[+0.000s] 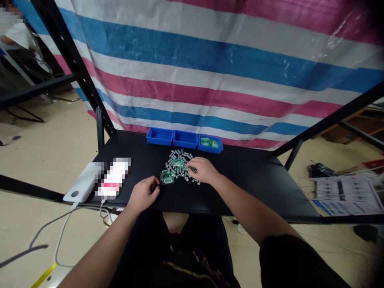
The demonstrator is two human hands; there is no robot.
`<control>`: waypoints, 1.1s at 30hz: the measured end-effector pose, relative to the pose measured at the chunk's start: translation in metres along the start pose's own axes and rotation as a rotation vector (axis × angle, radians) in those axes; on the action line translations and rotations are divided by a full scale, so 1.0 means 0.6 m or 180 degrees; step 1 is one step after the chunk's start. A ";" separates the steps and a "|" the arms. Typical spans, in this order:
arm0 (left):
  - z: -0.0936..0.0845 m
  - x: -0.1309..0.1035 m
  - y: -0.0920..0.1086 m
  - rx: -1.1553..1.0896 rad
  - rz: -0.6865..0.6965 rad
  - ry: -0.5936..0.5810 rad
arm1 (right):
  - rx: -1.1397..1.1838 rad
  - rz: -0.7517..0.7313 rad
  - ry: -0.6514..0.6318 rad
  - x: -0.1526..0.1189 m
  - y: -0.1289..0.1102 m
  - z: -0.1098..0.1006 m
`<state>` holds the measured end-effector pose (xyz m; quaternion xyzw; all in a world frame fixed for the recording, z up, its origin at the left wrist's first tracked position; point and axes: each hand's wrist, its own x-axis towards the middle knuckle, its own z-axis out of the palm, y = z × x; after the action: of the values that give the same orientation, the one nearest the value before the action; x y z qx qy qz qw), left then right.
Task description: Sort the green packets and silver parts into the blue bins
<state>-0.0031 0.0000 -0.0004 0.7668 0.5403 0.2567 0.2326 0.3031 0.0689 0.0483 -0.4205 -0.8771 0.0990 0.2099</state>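
Grey plugs and small screws lie in a loose pile (pixel 173 163) on the black table. My right hand (pixel 202 170) is at the pile's right side, its fingers pinched together; what they hold, if anything, is too small to make out. Green-tinted clear packets lie on the pile (pixel 179 163). Another green packet (pixel 167 178) with small pieces in it rests flat at the pile's lower left. Just left of that packet, my left hand (pixel 145 193) rests on the table with its fingers curled and thumb apart, holding nothing visible.
Three blue trays stand along the back: the left (pixel 160 137) and middle (pixel 185 139) hold nothing visible, the right (pixel 210 150) holds green packets. A white power bank (pixel 82 184) and cabled phone (pixel 114 178) lie left. Behind hangs a striped sheet (pixel 192 72).
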 end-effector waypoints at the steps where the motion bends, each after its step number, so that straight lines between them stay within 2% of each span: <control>1: 0.000 0.000 -0.001 0.0003 -0.0006 -0.0002 | 0.0109 0.0075 0.0228 0.002 0.014 -0.010; 3: 0.001 0.000 -0.002 0.0004 -0.0011 -0.0007 | 0.0238 0.0340 0.0792 0.006 0.054 -0.036; 5: 0.003 0.000 -0.004 0.0001 -0.0001 0.0001 | 0.0069 0.0814 0.1516 0.008 0.105 -0.065; 7: 0.004 0.000 -0.005 0.0004 0.0021 0.0002 | -0.0194 0.1223 0.1897 0.007 0.157 -0.090; 9: 0.004 0.000 -0.005 0.0014 0.0027 -0.0002 | -0.0364 0.1464 0.1957 0.005 0.201 -0.103; 11: 0.004 0.000 -0.005 0.0019 0.0005 -0.0008 | -0.0481 0.1622 0.1773 0.002 0.230 -0.099; 15: 0.003 0.001 -0.002 0.0009 -0.0030 -0.0012 | -0.0547 0.1711 0.1161 -0.002 0.248 -0.064; 18: 0.002 0.001 -0.001 0.0007 -0.0006 0.0006 | -0.0671 0.1820 0.1012 0.002 0.237 -0.049; 21: 0.002 0.000 -0.001 0.0015 0.0001 0.0004 | -0.0984 0.1781 0.1088 0.016 0.201 -0.049; 22: 0.002 0.000 -0.001 0.0011 0.0001 0.0002 | -0.1042 0.1602 0.1083 0.024 0.183 -0.049; 24: 0.001 0.000 -0.001 -0.0004 0.0001 -0.0005 | -0.0787 0.0870 0.0827 0.041 0.139 -0.043; 26: 0.001 0.000 -0.002 -0.0013 0.0001 -0.0003 | -0.0272 -0.0027 0.0168 0.057 0.093 -0.027; 27: 0.001 0.000 -0.002 -0.0012 -0.0003 0.0002 | -0.0110 -0.0282 -0.0094 0.063 0.071 -0.015; 30: 0.000 -0.001 -0.001 -0.0012 -0.0013 0.0017 | -0.0119 -0.0330 -0.0439 0.074 0.026 0.028; 33: 0.000 -0.001 0.000 -0.0037 -0.0042 0.0035 | -0.0277 -0.0209 -0.0495 0.076 0.011 0.061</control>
<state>-0.0034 -0.0005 -0.0004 0.7605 0.5451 0.2625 0.2358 0.2659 0.1090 0.0266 -0.3912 -0.9076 0.0862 0.1258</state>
